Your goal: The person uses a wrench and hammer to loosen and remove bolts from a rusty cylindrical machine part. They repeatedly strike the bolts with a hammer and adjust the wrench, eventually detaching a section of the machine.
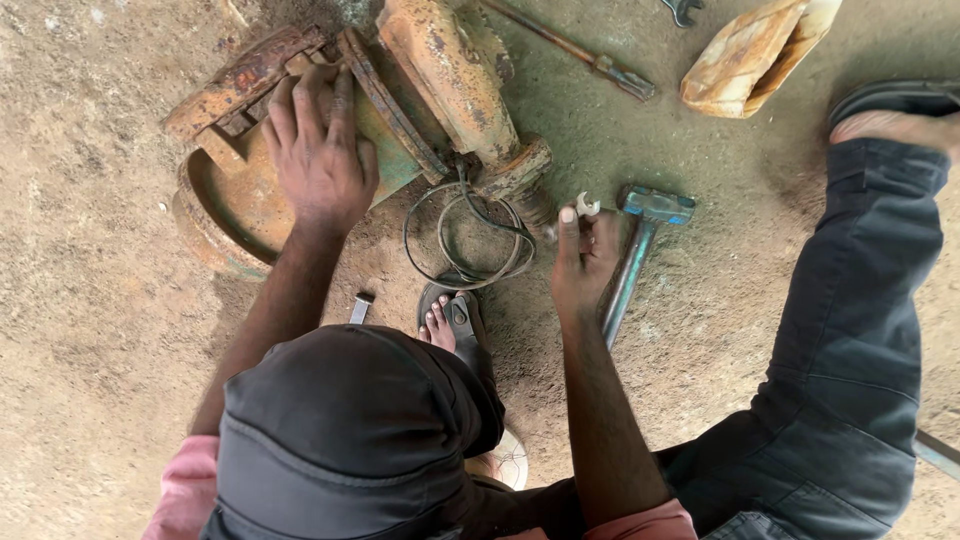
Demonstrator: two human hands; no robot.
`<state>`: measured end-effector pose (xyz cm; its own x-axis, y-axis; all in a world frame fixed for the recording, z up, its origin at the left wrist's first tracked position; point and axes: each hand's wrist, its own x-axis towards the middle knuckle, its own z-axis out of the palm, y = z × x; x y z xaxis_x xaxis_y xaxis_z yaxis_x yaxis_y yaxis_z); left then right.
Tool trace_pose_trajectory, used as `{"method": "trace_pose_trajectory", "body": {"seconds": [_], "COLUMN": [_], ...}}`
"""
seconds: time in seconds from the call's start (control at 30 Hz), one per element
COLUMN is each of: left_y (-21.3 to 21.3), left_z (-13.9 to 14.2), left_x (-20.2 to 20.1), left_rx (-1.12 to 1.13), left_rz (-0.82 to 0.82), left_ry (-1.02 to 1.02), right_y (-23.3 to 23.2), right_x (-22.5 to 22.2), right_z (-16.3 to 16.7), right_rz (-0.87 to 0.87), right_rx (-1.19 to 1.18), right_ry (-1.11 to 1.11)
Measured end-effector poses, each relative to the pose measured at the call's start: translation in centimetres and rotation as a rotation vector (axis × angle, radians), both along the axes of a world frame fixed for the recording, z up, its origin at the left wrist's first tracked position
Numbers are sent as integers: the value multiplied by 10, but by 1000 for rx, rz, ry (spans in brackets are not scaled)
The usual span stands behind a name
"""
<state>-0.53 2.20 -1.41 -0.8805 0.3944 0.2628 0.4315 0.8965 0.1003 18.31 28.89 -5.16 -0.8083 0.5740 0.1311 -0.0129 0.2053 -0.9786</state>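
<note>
You see everything through one camera on your head, facing almost straight down at the dirt ground (90, 300) from close above. Your bent knee (350, 430) fills the frame at 6 o'clock, your other leg (850, 330) runs toward 3 o'clock, and the rusty machine (440, 60) sits at 11 o'clock.

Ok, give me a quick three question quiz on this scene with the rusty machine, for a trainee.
1. True or false: the left hand rests flat on the rusty machine.
2. What does the right hand hold? A) a small spanner B) a cloth
3. Which long-handled tool lies on the ground just beside the right hand?

Key: 1 true. 2 A, the small spanner. 3 the hammer.
</note>
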Motion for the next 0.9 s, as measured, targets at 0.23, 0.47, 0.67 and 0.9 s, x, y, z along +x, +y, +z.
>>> {"method": "trace_pose_trajectory", "body": {"seconds": [0.23, 0.47, 0.67, 0.9], "left_y": [4, 1, -1, 4], "left_z": [11, -2, -11, 2], "left_x": [5, 3, 2, 7], "left_rx": [33, -11, -39, 30], "left_rz": [-3, 18, 33, 46], "left_ry": [-7, 8, 15, -19], "right_y": [-14, -41, -42, -33], "right_x": [-29, -48, -69, -67], "right_z": [29, 73, 64, 68], "right_rz": [161, 299, 424, 591], "right_rx": [110, 604, 760, 694], "right_ry": [46, -61, 4, -125]}}
